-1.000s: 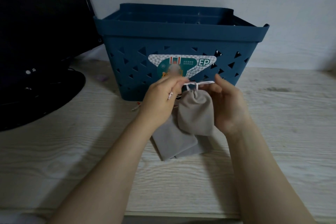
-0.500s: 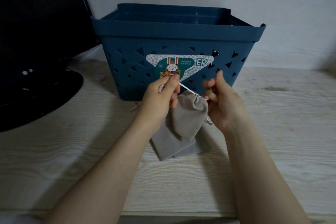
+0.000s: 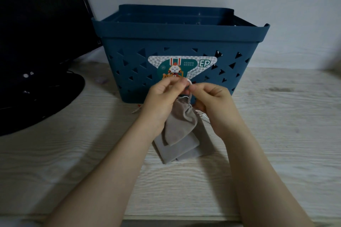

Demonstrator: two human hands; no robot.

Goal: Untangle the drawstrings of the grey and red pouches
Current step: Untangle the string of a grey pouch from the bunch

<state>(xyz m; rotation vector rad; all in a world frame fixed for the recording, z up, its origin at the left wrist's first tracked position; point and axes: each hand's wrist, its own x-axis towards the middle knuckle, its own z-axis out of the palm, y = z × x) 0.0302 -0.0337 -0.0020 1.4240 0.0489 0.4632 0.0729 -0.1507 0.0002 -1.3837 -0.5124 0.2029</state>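
A grey pouch (image 3: 180,123) hangs by its white drawstring (image 3: 190,86) just above the table, in front of the blue basket. My left hand (image 3: 162,101) and my right hand (image 3: 214,105) meet fingertip to fingertip above it, both pinching the drawstring. Two more grey pouches (image 3: 177,151) lie flat on the table beneath the hanging one. A loose bit of white string (image 3: 203,116) trails by my right wrist. No red pouch shows; only a small red scrap (image 3: 138,105) peeks out by the basket's foot, behind my left hand.
A blue plastic basket (image 3: 180,31) with triangular holes and a sticker stands right behind my hands. A black monitor and its round base (image 3: 36,97) fill the left side. The pale wooden table (image 3: 286,134) extends to the right, its front edge near the bottom.
My hands have come together above the pouch, closing the gap between them. The drawstring, stretched sideways a second ago, now runs upward, and the pouch hangs tilted below.
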